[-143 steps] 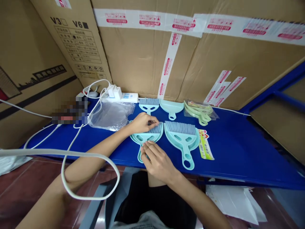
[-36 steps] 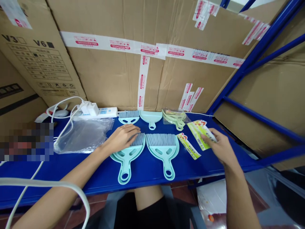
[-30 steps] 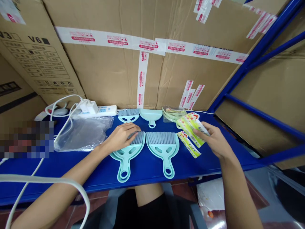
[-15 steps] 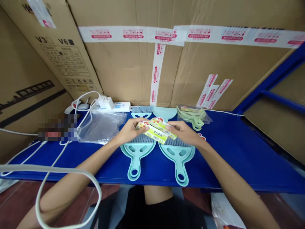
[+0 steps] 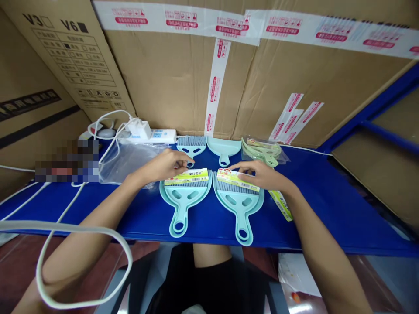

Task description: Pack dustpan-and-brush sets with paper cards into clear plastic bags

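Two mint-green dustpans lie side by side in front of me, the left dustpan (image 5: 166, 201) and the right dustpan (image 5: 259, 205), each with a matching grey-bristled brush nested in it. Across the left bristles rests a yellow-green printed label card (image 5: 196, 175). A similar card (image 5: 229, 175) lies tilted over the right bristles. My left hand (image 5: 165, 166) is at the upper edge of the left card, its thumb and index finger apart. Touching or hovering over the right card, my right hand (image 5: 260, 173) has its index finger stretched out and thumb spread from it.
Behind are a loose mint brush (image 5: 191, 150), an empty mint dustpan (image 5: 224, 147) and a bagged green set (image 5: 262, 150). Another card (image 5: 281, 206) lies by my right forearm. Clear plastic bags (image 5: 122, 161), a power strip (image 5: 163, 136) and white cables (image 5: 126, 248) are at left.
Both cards, held together between my hands before, now lie separately on the two brushes. My hands have moved apart and loosened. The view has tilted slightly downward.
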`<control>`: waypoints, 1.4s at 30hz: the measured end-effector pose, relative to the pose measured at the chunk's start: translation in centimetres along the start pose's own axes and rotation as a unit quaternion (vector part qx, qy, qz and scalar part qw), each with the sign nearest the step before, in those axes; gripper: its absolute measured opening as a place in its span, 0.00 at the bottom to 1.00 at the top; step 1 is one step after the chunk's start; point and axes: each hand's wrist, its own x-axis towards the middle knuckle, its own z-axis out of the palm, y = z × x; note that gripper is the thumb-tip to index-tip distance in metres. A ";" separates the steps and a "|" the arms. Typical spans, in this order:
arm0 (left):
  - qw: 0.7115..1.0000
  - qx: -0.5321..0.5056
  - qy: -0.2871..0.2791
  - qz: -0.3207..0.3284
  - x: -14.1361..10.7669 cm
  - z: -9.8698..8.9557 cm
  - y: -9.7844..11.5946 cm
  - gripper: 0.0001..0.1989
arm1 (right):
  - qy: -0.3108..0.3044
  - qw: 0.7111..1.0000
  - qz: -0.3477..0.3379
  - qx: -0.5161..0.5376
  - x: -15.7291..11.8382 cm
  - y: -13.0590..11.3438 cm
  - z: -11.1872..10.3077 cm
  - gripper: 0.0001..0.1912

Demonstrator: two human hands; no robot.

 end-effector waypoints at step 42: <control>0.993 0.016 -0.114 0.020 -0.2 0.4 1.3 0.27 | 0.002 0.998 0.012 -0.064 -1.0 -0.4 -0.3 0.41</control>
